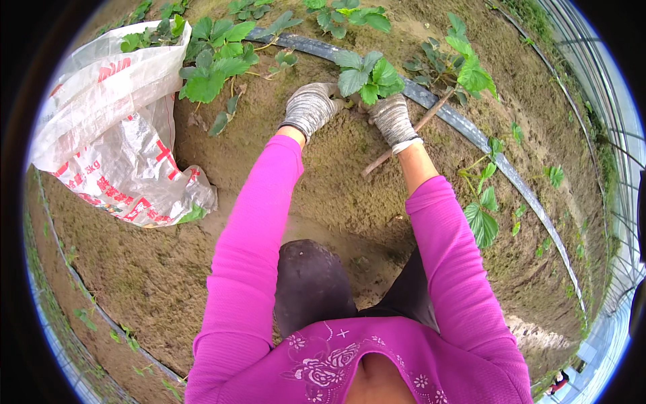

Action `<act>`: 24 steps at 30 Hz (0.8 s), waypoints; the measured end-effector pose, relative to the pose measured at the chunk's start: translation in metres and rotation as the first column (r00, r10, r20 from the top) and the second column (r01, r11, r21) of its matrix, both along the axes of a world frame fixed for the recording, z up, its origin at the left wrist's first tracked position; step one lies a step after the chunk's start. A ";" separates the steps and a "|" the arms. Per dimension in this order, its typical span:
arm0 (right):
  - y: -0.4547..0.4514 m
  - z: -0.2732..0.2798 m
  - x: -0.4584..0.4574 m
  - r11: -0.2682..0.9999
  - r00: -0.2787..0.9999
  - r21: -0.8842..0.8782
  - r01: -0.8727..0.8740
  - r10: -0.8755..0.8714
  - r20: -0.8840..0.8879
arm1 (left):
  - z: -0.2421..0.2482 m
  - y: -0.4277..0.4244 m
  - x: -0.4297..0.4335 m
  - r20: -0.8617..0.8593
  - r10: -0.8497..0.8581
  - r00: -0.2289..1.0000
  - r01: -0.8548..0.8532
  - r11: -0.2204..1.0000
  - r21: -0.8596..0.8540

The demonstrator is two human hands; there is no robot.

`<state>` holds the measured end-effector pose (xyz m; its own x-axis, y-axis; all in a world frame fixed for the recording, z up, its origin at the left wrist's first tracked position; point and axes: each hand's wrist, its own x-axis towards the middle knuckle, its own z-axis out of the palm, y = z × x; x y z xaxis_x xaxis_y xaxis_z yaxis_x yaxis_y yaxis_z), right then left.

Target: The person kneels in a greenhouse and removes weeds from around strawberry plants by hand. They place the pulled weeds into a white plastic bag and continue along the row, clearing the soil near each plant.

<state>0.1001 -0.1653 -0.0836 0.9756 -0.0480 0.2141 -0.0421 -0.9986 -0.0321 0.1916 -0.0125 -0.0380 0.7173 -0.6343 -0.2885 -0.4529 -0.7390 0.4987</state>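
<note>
A strawberry plant point(371, 76) with broad green leaves stands between my two gloved hands on the soil bed. From its left side my left hand point(310, 106), in a grey knitted glove, reaches to the base of the plant with fingers curled. My right hand point(391, 118), gloved alike, is at the plant's right side, its fingers partly covered by leaves. Whether either hand grips the stem or only touches the soil is hidden. A thin wooden stick point(378, 161) slants under my right wrist, its upper end by the black drip hose point(459, 121).
A white woven plastic sack point(126, 161) with red print stands at the left, leaves point(154, 38) at its mouth. Other strawberry plants point(217, 65) grow along the hose. A greenhouse frame point(621, 131) curves along the right edge. A distant person point(558, 382) is at the lower right.
</note>
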 end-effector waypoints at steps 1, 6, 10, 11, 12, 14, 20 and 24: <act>0.002 0.001 0.000 0.996 0.999 -0.089 -0.014 0.011 -0.038 | -0.003 0.003 0.002 -0.020 -0.009 1.000 0.009 1.000 -0.011; 0.002 0.002 0.002 0.988 0.985 -0.148 -0.043 0.017 -0.172 | 0.022 -0.005 -0.015 0.039 -0.044 0.998 0.037 0.985 0.166; -0.011 -0.024 0.007 0.988 0.997 0.137 -0.067 0.061 0.049 | 0.025 -0.013 -0.014 0.015 0.003 1.000 -0.006 0.975 0.224; -0.017 -0.030 0.008 0.981 0.995 0.176 -0.077 0.065 0.075 | 0.025 -0.017 -0.013 -0.007 0.008 1.000 -0.007 0.972 0.234; -0.017 -0.030 0.008 0.985 0.993 0.144 -0.095 0.084 0.082 | 0.024 -0.016 -0.013 0.022 0.017 1.000 -0.020 0.983 0.185; -0.019 -0.037 0.010 0.953 0.983 0.273 -0.136 0.096 0.155 | 0.025 -0.017 -0.007 0.001 -0.034 0.999 0.033 0.982 0.184; 0.003 -0.020 0.004 0.991 0.994 -0.108 -0.083 0.074 -0.086 | -0.010 -0.011 0.004 0.339 -0.121 0.933 0.097 0.991 0.088; -0.033 -0.056 0.013 0.944 0.978 0.324 0.066 0.003 -0.207 | 0.008 -0.006 0.014 0.285 -0.015 0.958 0.034 0.997 -0.062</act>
<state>0.1132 -0.1984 -0.1392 0.9934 -0.1132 -0.0197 -0.1130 -0.9321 -0.3440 0.2053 -0.0180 -0.0298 0.7478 -0.6632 -0.0318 -0.6005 -0.6959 0.3938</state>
